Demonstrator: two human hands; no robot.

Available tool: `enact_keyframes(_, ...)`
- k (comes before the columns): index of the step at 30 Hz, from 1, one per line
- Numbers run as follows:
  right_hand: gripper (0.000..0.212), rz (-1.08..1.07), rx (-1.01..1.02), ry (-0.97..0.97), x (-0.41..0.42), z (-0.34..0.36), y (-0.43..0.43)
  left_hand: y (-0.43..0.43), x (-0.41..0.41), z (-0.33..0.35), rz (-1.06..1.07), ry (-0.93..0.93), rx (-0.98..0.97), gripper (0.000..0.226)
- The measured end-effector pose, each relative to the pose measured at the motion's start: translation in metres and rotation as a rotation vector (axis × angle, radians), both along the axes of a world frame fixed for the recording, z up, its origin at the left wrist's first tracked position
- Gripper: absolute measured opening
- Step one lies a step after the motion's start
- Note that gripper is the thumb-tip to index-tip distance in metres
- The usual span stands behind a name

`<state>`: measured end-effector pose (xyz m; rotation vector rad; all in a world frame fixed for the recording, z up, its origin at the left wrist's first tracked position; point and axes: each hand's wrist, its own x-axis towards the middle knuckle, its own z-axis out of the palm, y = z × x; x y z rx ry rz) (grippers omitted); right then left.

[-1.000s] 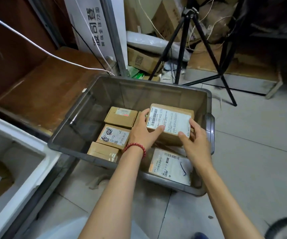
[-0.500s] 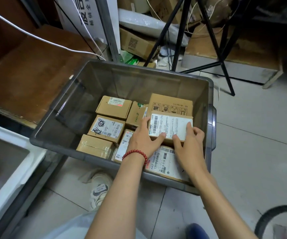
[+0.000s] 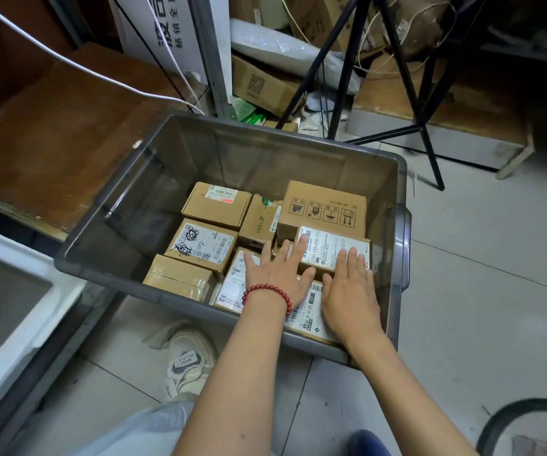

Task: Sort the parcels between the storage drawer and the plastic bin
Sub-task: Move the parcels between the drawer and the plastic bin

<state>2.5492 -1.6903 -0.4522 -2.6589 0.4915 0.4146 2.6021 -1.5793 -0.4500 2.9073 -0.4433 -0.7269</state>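
Observation:
A grey plastic bin (image 3: 110, 245) stands on the floor and holds several cardboard parcels. A parcel with a white label (image 3: 331, 246) lies at the bin's right side, on top of other parcels. My left hand (image 3: 278, 274), with a red bead bracelet at the wrist, lies flat with straight fingers, its fingertips on that parcel's left edge. Flat on the parcel's near edge rests my right hand (image 3: 351, 287), fingers straight. A larger box with handling symbols (image 3: 324, 205) sits just behind. The white storage drawer (image 3: 8, 311) is at the far left.
A black tripod (image 3: 407, 80) stands behind the bin on the right. A brown wooden shelf (image 3: 51, 126) with a white cable lies to the left. Cardboard boxes (image 3: 259, 83) pile up at the back. A white shoe (image 3: 186, 360) is on the tiled floor by the bin.
The labelled parcel went down from above the bin onto the parcels inside. Both hands let go of their grip and now lie flat on it.

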Motion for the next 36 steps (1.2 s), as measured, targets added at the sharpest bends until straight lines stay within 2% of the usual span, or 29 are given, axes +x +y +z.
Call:
enact_keyframes(5, 0.062, 0.028, 0.076, 0.045, 0.005, 0.009, -0.005, -0.002, -0.011, 0.006, 0.038, -0.080, 0.025, 0.063)
enact_keyframes(13, 0.060, 0.164, 0.045, -0.156, -0.016, 0.041, 0.015, 0.053, -0.040, 0.039, 0.258, -0.241, 0.106, 0.063)
enact_keyframes(19, 0.059, 0.367, 0.012, -0.329, -0.028, 0.074, 0.063, 0.093, -0.077, 0.073, 0.420, -0.421, 0.041, 0.052)
enact_keyframes(22, 0.058, 0.472, -0.006, -0.370, -0.035, 0.083, 0.084, 0.121, -0.103, 0.078, 0.502, -0.452, 0.019, 0.050)
enact_keyframes(31, 0.051, 0.858, 0.012, -0.468, -0.048, 0.102, 0.156, 0.238, -0.185, 0.109, 0.858, -0.537, 0.079, 0.048)
enact_keyframes(36, 0.050, 1.042, 0.019, -0.505, -0.049, 0.115, 0.208, 0.290, -0.222, 0.123, 0.909, -0.563, 0.186, 0.049)
